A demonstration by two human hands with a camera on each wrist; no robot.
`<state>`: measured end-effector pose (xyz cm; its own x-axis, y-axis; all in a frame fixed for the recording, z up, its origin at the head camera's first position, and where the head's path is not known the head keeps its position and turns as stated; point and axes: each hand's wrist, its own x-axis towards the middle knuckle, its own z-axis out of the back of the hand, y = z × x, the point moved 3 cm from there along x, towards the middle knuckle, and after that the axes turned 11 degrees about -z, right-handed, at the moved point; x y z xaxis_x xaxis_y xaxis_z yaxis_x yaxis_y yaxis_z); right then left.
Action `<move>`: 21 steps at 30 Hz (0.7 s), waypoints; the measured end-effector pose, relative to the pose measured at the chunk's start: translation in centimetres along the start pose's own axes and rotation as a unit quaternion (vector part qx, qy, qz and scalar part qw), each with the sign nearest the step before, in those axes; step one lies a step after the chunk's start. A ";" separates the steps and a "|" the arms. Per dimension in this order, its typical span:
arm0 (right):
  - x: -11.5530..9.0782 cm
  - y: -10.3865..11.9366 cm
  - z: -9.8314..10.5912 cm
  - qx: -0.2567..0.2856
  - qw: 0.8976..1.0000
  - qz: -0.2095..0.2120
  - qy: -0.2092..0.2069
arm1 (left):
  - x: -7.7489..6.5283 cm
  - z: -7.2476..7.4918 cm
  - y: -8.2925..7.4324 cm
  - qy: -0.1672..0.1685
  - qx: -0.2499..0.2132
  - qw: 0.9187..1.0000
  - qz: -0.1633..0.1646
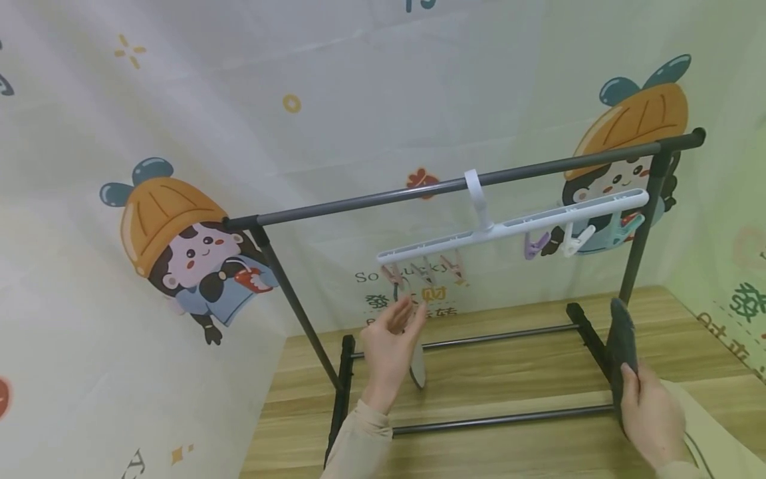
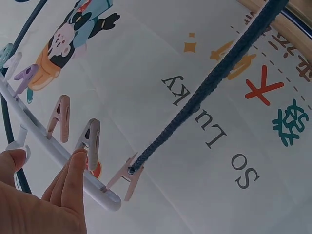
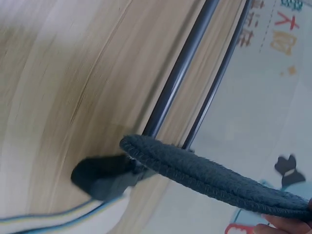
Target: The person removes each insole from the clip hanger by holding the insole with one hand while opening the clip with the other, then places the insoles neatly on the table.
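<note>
A white clip hanger (image 1: pixel 437 245) hooks over the dark bar of a rack (image 1: pixel 371 198). From its left-end pink clip (image 2: pixel 127 178) hangs a dark blue fuzzy insole (image 2: pixel 195 100), seen edge-on. My left hand (image 1: pixel 389 339) is just below that end, thumb apart from the straight fingers. In the left wrist view its fingertips are right at the grey clip (image 2: pixel 89 146). Low at the right, my right hand (image 1: pixel 652 412) grips a second dark insole (image 1: pixel 621 342) between thumb and fingers. The right wrist view shows that insole's stitched edge (image 3: pixel 204 185).
Purple, white and teal clips (image 1: pixel 577 239) hang at the hanger's right half. The rack's black feet (image 1: pixel 589 339) and lower rails (image 1: pixel 503 420) stand on a wood-grain table (image 1: pixel 509 372). A pale flat item (image 1: pixel 715 426) lies at the right. A printed cloth (image 1: pixel 335 146) hangs behind.
</note>
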<state>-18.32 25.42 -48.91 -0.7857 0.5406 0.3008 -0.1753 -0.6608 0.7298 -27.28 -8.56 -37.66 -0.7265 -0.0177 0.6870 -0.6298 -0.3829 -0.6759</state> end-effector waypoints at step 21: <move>3.6 -6.0 5.4 -0.010 0.993 -0.115 0.017 | -0.5 1.4 0.9 -0.006 0.023 1.000 0.000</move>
<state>-16.92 34.16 -48.93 -0.7429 0.6607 0.1074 -0.3632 -0.5326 0.7645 -27.11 -10.18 -38.30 -0.7228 -0.0278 0.6905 -0.6168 -0.4246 -0.6628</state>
